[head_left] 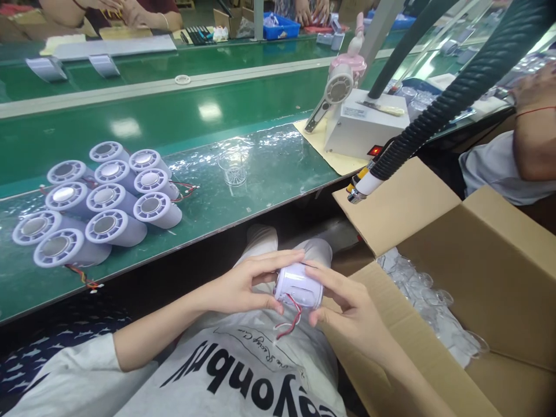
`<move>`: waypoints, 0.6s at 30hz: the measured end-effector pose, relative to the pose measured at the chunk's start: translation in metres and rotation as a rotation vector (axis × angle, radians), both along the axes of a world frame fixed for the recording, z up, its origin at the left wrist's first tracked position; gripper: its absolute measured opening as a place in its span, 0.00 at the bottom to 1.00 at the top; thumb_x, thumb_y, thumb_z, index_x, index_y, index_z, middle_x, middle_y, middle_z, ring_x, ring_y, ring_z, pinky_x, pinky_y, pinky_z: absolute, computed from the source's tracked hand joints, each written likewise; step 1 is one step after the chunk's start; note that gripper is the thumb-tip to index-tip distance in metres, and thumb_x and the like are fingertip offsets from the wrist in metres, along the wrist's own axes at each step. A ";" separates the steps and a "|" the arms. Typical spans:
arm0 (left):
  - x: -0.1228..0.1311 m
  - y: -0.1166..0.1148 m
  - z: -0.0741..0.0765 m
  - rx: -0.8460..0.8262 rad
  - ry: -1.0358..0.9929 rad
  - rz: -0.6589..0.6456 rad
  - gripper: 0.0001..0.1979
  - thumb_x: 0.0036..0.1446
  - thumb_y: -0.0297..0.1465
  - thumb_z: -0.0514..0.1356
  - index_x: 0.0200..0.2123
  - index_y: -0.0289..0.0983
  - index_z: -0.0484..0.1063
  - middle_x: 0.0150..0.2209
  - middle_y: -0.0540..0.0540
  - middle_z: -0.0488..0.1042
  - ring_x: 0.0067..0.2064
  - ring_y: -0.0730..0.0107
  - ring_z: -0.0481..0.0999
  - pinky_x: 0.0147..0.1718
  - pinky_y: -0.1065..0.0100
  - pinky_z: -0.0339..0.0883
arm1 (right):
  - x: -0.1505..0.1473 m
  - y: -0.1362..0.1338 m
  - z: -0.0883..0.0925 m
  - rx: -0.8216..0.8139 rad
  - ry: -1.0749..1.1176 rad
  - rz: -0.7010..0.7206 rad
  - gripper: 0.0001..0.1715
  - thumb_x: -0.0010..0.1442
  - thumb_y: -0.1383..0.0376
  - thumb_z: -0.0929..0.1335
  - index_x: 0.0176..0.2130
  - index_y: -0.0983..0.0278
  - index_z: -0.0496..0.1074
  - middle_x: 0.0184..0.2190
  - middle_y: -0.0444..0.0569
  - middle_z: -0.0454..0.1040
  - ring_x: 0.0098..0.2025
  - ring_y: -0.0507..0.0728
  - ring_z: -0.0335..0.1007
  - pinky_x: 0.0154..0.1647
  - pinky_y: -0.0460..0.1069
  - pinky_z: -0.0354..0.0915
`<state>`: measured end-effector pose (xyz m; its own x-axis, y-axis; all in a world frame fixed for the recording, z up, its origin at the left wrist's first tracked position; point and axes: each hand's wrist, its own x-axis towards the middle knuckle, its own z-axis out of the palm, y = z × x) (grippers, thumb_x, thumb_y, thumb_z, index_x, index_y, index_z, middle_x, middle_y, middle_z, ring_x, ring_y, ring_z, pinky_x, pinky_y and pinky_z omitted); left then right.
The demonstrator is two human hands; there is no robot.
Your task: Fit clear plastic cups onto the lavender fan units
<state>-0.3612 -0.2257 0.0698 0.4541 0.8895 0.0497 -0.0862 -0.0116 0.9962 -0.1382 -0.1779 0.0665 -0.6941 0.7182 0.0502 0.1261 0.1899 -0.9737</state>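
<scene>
In front of the white printed cloth shirt (260,370), left hand (247,286) and right hand (351,302) grasp a pale-lavender plastic cylinder (299,282). Turning it could snag its dangling red and white wires (299,313); uneven pressure could let it slip. Wire seating appears indistinct.

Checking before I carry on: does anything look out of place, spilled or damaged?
Nothing looks spilled or plainly damaged. Mildly odd: one clear cup sits alone on the bench, apart from the clear pieces heaped in the cardboard box. The held lilac cylinder shows no obvious damage.
</scene>
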 end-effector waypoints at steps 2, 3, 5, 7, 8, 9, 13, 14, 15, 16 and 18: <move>0.003 0.000 0.000 0.074 0.006 0.033 0.39 0.47 0.22 0.64 0.60 0.48 0.53 0.61 0.46 0.54 0.62 0.61 0.55 0.58 0.62 0.55 | -0.001 0.000 0.005 -0.232 0.071 0.012 0.44 0.47 0.57 0.73 0.60 0.49 0.54 0.60 0.49 0.58 0.56 0.62 0.61 0.53 0.57 0.65; 0.005 0.000 0.001 0.100 0.025 0.044 0.39 0.48 0.22 0.63 0.60 0.48 0.51 0.61 0.45 0.55 0.61 0.62 0.57 0.59 0.61 0.55 | -0.001 0.000 0.008 -0.335 0.097 0.025 0.45 0.48 0.54 0.72 0.60 0.51 0.53 0.60 0.51 0.57 0.56 0.62 0.62 0.52 0.56 0.67; 0.006 0.000 0.003 0.111 0.091 0.060 0.40 0.48 0.22 0.63 0.61 0.48 0.49 0.61 0.46 0.54 0.61 0.63 0.56 0.60 0.61 0.51 | -0.001 0.000 0.013 -0.404 0.097 0.025 0.39 0.50 0.54 0.71 0.58 0.53 0.56 0.58 0.51 0.61 0.54 0.61 0.64 0.50 0.53 0.68; 0.005 0.002 0.004 0.063 0.140 0.098 0.46 0.43 0.28 0.67 0.61 0.48 0.47 0.62 0.46 0.50 0.62 0.62 0.53 0.61 0.61 0.48 | -0.001 -0.001 0.013 -0.304 0.046 -0.014 0.34 0.50 0.59 0.72 0.54 0.54 0.61 0.54 0.50 0.65 0.52 0.59 0.66 0.49 0.51 0.69; 0.004 0.003 0.005 0.015 0.137 0.132 0.46 0.42 0.34 0.68 0.61 0.47 0.47 0.62 0.45 0.51 0.61 0.61 0.54 0.60 0.61 0.50 | -0.001 -0.001 0.011 -0.213 0.016 -0.042 0.34 0.49 0.62 0.73 0.53 0.53 0.62 0.53 0.48 0.66 0.52 0.59 0.65 0.49 0.50 0.69; 0.003 0.005 0.005 -0.045 0.115 0.156 0.43 0.44 0.41 0.66 0.61 0.45 0.49 0.60 0.43 0.53 0.59 0.61 0.58 0.58 0.61 0.54 | -0.001 -0.001 0.009 -0.098 -0.006 -0.067 0.35 0.47 0.64 0.74 0.53 0.52 0.62 0.53 0.47 0.66 0.53 0.58 0.64 0.50 0.50 0.68; 0.003 0.009 0.010 -0.325 -0.012 0.038 0.26 0.58 0.48 0.49 0.52 0.37 0.59 0.42 0.43 0.65 0.39 0.66 0.70 0.33 0.64 0.69 | -0.002 -0.003 -0.001 0.382 -0.024 -0.072 0.33 0.50 0.73 0.71 0.52 0.51 0.62 0.57 0.45 0.61 0.57 0.57 0.59 0.58 0.53 0.61; 0.005 0.008 0.011 -0.363 -0.032 0.016 0.23 0.58 0.45 0.51 0.51 0.37 0.59 0.40 0.44 0.65 0.38 0.67 0.70 0.31 0.65 0.69 | -0.002 -0.003 -0.001 0.410 -0.020 -0.071 0.34 0.50 0.73 0.71 0.53 0.51 0.62 0.59 0.46 0.59 0.58 0.58 0.57 0.59 0.54 0.59; 0.007 0.008 0.013 -0.365 -0.038 0.024 0.21 0.57 0.41 0.55 0.51 0.38 0.59 0.41 0.44 0.65 0.40 0.67 0.70 0.32 0.66 0.69 | -0.003 -0.003 -0.001 0.372 -0.015 -0.079 0.36 0.50 0.72 0.71 0.55 0.52 0.60 0.60 0.47 0.55 0.59 0.59 0.55 0.59 0.55 0.59; 0.008 0.007 0.015 -0.331 -0.026 0.062 0.22 0.54 0.38 0.59 0.51 0.39 0.59 0.44 0.44 0.65 0.43 0.67 0.69 0.36 0.66 0.70 | -0.004 -0.003 0.001 0.279 -0.010 -0.093 0.40 0.49 0.69 0.73 0.57 0.52 0.57 0.62 0.48 0.52 0.60 0.61 0.53 0.58 0.55 0.60; 0.010 0.005 0.018 -0.178 0.039 0.153 0.27 0.50 0.32 0.64 0.52 0.41 0.58 0.50 0.44 0.61 0.51 0.65 0.65 0.47 0.64 0.67 | -0.006 -0.003 0.005 0.031 0.002 -0.108 0.44 0.48 0.62 0.74 0.59 0.54 0.53 0.61 0.51 0.52 0.59 0.62 0.55 0.56 0.55 0.63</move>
